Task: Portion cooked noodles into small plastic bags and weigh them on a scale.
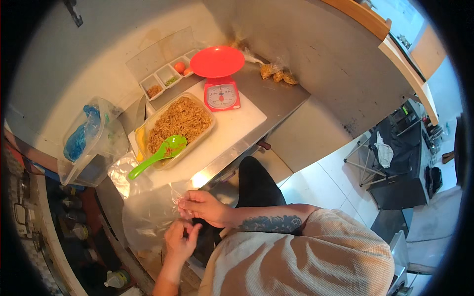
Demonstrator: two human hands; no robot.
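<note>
My right hand, on the tattooed arm, pinches the gathered edge of a clear plastic bag. Beside it, my left hand is at the bag's lower right side, fingers curled and thumb apart; whether it grips the plastic is unclear. Beyond the hands, a clear plastic tub of brown shredded food stands on a white cutting board. A green slotted spoon rests over its near corner, and something yellow lies at its left side. Behind the tub is a red dial kitchen scale with an unloaded pan.
A lidded condiment tray holds tomatoes and chopped items. A knife lies left of the tub. Further left stands a clear bin with a blue plastic bag. Small tied bags of brown food sit by the partition. Crumpled shiny plastic lies nearby.
</note>
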